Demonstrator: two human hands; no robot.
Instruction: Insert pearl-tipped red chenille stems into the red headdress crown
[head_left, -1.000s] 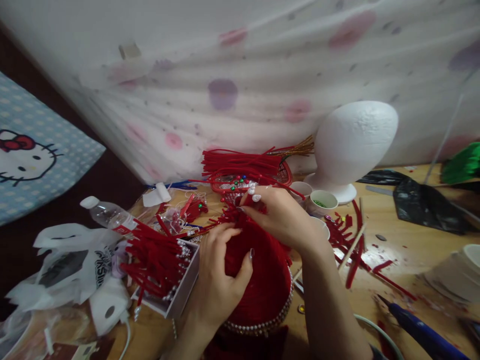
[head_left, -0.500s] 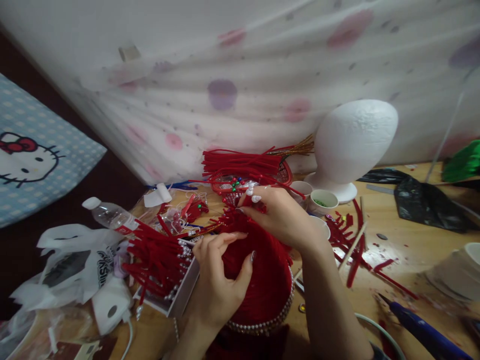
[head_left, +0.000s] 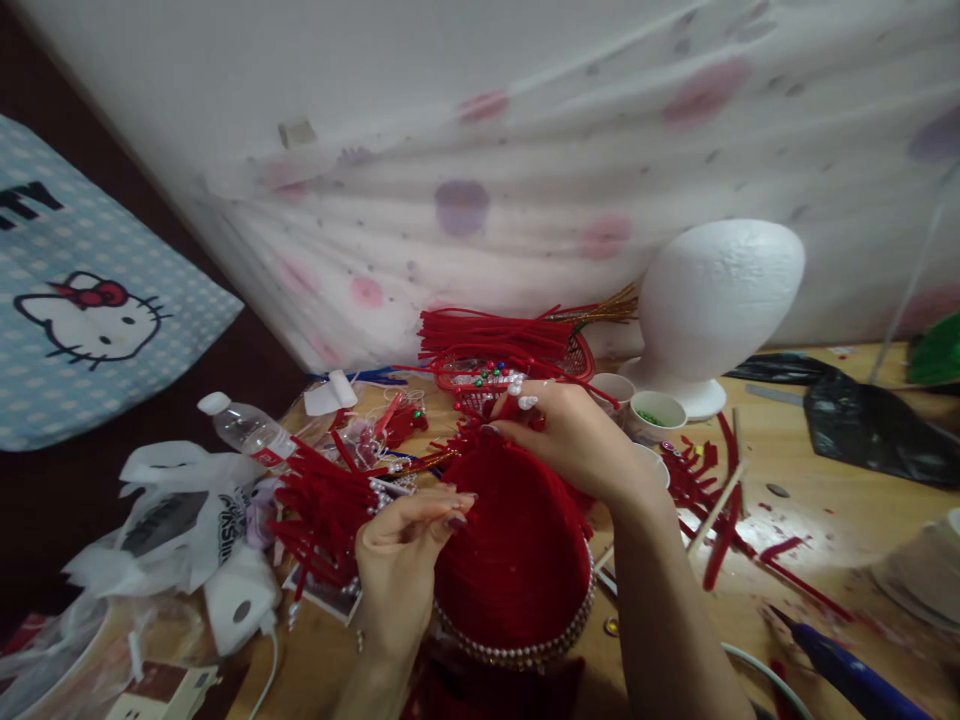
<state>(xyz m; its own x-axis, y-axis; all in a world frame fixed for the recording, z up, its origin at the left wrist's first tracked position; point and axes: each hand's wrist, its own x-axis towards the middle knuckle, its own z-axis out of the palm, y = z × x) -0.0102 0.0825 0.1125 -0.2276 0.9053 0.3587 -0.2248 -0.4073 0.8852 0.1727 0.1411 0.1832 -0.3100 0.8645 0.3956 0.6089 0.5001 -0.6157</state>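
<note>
A red velvety domed headpiece [head_left: 517, 540] stands at the bottom centre, with a string of pearly beads [head_left: 517, 655] round its lower rim. My right hand [head_left: 566, 435] is closed at its top, by red strips and white pearl beads [head_left: 523, 392]; what its fingertips grip is hidden. At the left side of the headpiece my left hand [head_left: 409, 545] has thumb and fingertips pinched together; anything between them is too small to make out.
Red stems [head_left: 322, 515] with pearls fill a box at left, near a plastic bottle [head_left: 244, 430]. A red basket [head_left: 581, 358], paper cups [head_left: 658, 412] and a white foam head [head_left: 720, 300] stand behind. A blue pointed tool [head_left: 847, 665] lies at lower right.
My left thumb and fingers have gone from apart to pinched, and that hand has moved left off the headpiece's front. My right hand stays at the top. The view has shifted slightly.
</note>
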